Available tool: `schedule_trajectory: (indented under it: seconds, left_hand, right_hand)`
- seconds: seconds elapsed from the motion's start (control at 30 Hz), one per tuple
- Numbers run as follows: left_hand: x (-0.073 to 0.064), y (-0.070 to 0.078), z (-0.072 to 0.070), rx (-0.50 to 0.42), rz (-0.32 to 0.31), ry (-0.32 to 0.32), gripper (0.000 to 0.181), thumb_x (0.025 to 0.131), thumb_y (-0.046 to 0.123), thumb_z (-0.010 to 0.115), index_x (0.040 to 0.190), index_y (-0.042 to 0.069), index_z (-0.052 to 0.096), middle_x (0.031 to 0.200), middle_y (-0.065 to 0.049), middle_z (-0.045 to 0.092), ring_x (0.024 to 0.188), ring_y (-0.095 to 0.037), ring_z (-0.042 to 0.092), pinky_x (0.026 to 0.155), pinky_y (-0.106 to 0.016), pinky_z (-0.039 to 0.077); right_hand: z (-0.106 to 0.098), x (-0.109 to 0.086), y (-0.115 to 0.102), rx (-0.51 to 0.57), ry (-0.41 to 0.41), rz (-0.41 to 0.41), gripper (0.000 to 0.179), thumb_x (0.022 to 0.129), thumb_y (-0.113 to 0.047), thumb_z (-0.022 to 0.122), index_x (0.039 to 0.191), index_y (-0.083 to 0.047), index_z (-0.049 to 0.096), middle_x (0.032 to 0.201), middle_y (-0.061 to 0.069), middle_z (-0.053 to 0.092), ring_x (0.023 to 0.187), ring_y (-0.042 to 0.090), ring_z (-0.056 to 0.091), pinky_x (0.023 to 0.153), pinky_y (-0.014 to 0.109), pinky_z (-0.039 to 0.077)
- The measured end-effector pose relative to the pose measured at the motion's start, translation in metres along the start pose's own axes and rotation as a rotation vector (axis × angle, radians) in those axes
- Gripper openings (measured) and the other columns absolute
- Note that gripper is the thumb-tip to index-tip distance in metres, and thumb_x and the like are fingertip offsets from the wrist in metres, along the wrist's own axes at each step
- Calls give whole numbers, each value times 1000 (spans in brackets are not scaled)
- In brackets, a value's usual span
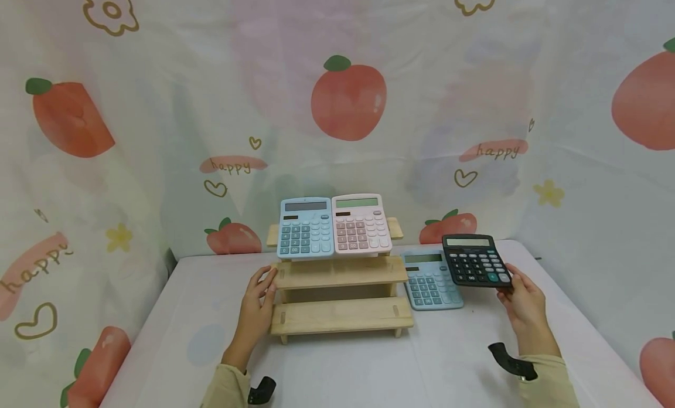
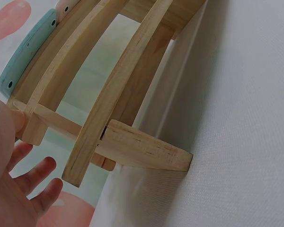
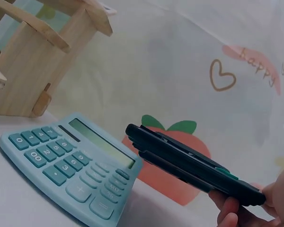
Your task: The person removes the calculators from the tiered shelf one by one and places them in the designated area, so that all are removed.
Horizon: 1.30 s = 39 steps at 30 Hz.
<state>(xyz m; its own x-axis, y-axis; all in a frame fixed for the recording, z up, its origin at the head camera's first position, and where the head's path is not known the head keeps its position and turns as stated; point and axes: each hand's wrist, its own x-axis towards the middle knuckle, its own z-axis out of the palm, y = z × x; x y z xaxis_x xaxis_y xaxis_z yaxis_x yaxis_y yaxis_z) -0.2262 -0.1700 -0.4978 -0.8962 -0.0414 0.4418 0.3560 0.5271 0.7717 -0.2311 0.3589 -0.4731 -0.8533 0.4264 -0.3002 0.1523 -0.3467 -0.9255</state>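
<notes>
My right hand (image 1: 527, 302) grips the lower right corner of a black calculator (image 1: 474, 259), held tilted above the table. It overlaps part of a light blue calculator (image 1: 429, 288) lying on the table; the right wrist view shows the black calculator (image 3: 194, 163) edge-on. At the left end of the wooden tiered shelf (image 1: 343, 315), my left hand (image 1: 255, 308) touches the middle board, several fingers loosely extended in the left wrist view. On the top tier a blue calculator (image 1: 306, 228) and a pink calculator (image 1: 361, 224) lean side by side.
The shelf stands on a table with a white cloth (image 1: 337, 373). A fruit-printed curtain (image 1: 348, 162) closes off the back and both sides. The flat blue calculator lies close against the shelf's right side.
</notes>
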Motion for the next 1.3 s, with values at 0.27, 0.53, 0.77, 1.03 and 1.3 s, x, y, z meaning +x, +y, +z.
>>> schedule_trajectory:
  seconds: [0.27, 0.53, 0.77, 1.03, 1.3]
  left_hand:
    - [0, 0, 0, 2, 0, 8, 40, 105, 10, 52, 143, -1, 55, 153, -17, 46, 136, -40, 50, 98, -57, 52]
    - [0, 0, 0, -1, -2, 5, 41, 105, 12, 52, 144, -1, 54, 153, -17, 46, 138, -41, 49, 98, -58, 51]
    - [0, 0, 0, -2, 5, 4, 40, 105, 12, 52, 143, -2, 54, 153, -18, 46, 136, -41, 50, 97, -57, 52]
    - [0, 1, 0, 3, 6, 5, 40, 105, 11, 52, 143, -2, 55, 153, -18, 46, 136, -41, 51, 97, -57, 52]
    - [0, 2, 0, 3, 2, 4, 40, 105, 11, 52, 143, -3, 54, 152, -18, 46, 136, -41, 50, 98, -58, 52]
  right_hand:
    - [-5, 6, 5, 9, 39, 39, 50, 110, -32, 35, 159, -20, 36, 85, -21, 60, 75, 0, 56, 65, 17, 51]
    - [-9, 11, 8, 8, 72, 57, 49, 110, -30, 33, 158, -20, 37, 79, -20, 61, 70, 3, 56, 63, 18, 51]
    - [-13, 14, 11, -1, 78, 88, 36, 111, -30, 31, 135, -34, 57, 73, -16, 60, 67, 4, 56, 62, 19, 51]
    - [-16, 19, 17, -105, 84, 125, 45, 111, -34, 28, 153, -30, 42, 67, -21, 60, 65, 0, 58, 61, 19, 49]
    - [-14, 21, 15, -72, 139, 144, 44, 107, -45, 34, 146, -28, 45, 65, -19, 59, 59, 1, 59, 56, 19, 52]
